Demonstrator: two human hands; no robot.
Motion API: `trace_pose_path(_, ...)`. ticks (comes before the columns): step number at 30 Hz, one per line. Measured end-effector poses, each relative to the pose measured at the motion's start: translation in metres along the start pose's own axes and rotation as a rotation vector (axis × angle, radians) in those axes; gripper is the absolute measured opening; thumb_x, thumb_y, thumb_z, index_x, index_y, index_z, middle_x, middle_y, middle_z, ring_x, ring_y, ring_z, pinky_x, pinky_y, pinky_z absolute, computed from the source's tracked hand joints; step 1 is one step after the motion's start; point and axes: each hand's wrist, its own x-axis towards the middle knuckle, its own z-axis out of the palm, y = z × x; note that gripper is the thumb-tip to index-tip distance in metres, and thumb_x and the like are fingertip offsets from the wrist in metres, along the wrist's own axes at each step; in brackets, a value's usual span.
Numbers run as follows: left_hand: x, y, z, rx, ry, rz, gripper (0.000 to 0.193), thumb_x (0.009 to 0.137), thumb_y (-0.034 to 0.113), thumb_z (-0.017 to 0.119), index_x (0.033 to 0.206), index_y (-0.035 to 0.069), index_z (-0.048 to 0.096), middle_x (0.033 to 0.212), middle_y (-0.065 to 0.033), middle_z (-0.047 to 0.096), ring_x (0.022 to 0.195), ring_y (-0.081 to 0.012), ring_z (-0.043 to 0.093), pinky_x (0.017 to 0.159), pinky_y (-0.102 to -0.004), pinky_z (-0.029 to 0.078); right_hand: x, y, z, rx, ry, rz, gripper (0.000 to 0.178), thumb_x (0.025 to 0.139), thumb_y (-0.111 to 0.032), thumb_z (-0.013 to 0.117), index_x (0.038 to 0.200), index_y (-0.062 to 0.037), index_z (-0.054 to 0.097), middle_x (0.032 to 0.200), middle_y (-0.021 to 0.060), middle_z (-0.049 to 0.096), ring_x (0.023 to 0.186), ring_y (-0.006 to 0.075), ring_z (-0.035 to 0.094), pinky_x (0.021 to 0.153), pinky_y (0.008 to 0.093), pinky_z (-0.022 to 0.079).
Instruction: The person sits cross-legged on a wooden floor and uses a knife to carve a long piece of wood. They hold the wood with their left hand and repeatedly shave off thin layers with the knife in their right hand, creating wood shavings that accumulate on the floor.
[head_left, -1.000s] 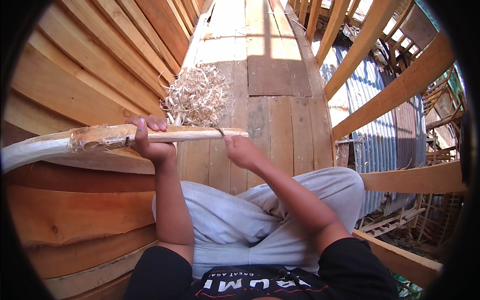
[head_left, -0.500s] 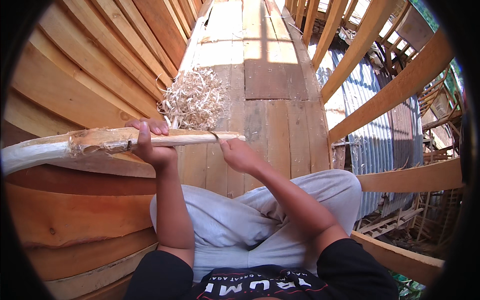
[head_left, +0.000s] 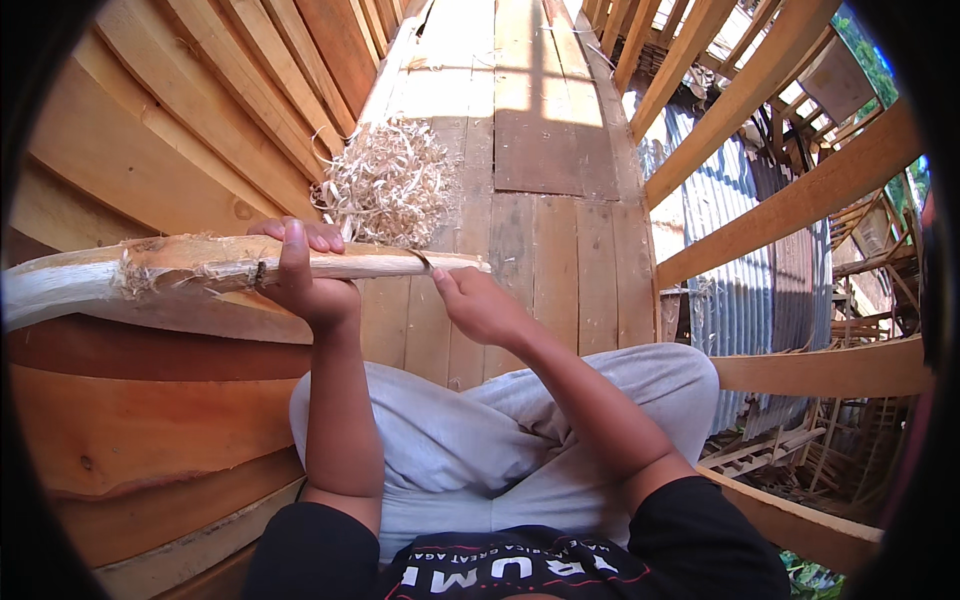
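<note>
A long, partly stripped wooden pole [head_left: 205,262] lies across in front of me, from the left rim to its narrower pale end at the middle. My left hand [head_left: 308,278] is wrapped round it from below, thumb up on the near side and fingers over the far side. Near the pole's right end, my right hand [head_left: 482,306] is closed on a small dark blade [head_left: 422,258] that rests against the wood. Its handle is hidden in my fist. Rough bark and loose fibres cling to the pole left of my left hand.
A heap of curled wood shavings [head_left: 388,185] lies on the plank floor [head_left: 555,260] beyond the pole. Stacked boards [head_left: 150,440] line the left side. On the right runs a slatted wooden railing [head_left: 790,225], with corrugated metal sheets [head_left: 735,240] beyond it.
The blade and my right hand have slid slightly left along the pole. My left hand keeps its grip. The whole view has shifted a little.
</note>
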Motion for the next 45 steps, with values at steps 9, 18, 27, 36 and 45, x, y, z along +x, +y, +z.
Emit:
trace_pose_path(9, 0.006, -0.001, 0.000, 0.026, 0.009, 0.012, 0.015, 0.082, 0.011, 0.060, 0.086, 0.010, 0.045, 0.061, -0.0025, 0.043, 0.055, -0.0128, 0.047, 0.053, -0.0286, 0.045, 0.010, 0.045, -0.010, 0.095, -0.145, 0.572, 0.057, 0.102, -0.036, 0.033, 0.076, 0.0080, 0.057, 0.072, 0.0242, 0.062, 0.059, 0.0378, 0.062, 0.053, 0.0454, 0.050)
trace_pose_path(18, 0.011, -0.001, -0.001, 0.135, 0.210, -0.038, 0.019, 0.083, 0.020, 0.059, 0.077, 0.010, 0.044, 0.059, -0.0045, 0.043, 0.054, -0.0176, 0.046, 0.058, -0.0327, 0.046, 0.014, 0.069, -0.007, 0.069, -0.148, 0.642, 0.054, 0.103, -0.035, 0.030, 0.089, 0.0085, 0.059, 0.075, 0.0265, 0.062, 0.076, 0.0409, 0.064, 0.075, 0.0505, 0.050)
trace_pose_path(27, 0.011, -0.003, -0.001, 0.209, 0.219, -0.036, 0.022, 0.081, 0.022, 0.060, 0.075, 0.011, 0.043, 0.061, -0.0035, 0.043, 0.055, -0.0173, 0.047, 0.058, -0.0320, 0.045, 0.018, 0.053, 0.005, -0.005, -0.057, 0.314, 0.054, 0.103, -0.036, 0.031, 0.085, 0.0070, 0.057, 0.066, 0.0180, 0.057, 0.054, 0.0311, 0.061, 0.046, 0.0423, 0.050)
trace_pose_path(36, 0.012, -0.002, 0.002, 0.208, 0.260, -0.050, 0.021, 0.082, 0.022, 0.061, 0.078, 0.010, 0.044, 0.061, -0.0035, 0.042, 0.055, -0.0177, 0.047, 0.058, -0.0325, 0.046, 0.016, 0.032, 0.006, 0.055, -0.045, 0.245, 0.050, 0.103, -0.036, 0.031, 0.089, 0.0040, 0.057, 0.066, 0.0141, 0.054, 0.051, 0.0257, 0.055, 0.049, 0.0402, 0.047)
trace_pose_path(45, 0.014, -0.004, 0.000, 0.187, 0.252, -0.037, 0.022, 0.081, 0.022, 0.063, 0.081, 0.010, 0.045, 0.061, -0.0041, 0.043, 0.055, -0.0174, 0.046, 0.059, -0.0329, 0.045, 0.018, 0.053, -0.010, 0.093, -0.142, 0.692, 0.056, 0.103, -0.034, 0.029, 0.088, 0.0101, 0.060, 0.066, 0.0182, 0.059, 0.054, 0.0308, 0.062, 0.052, 0.0429, 0.052)
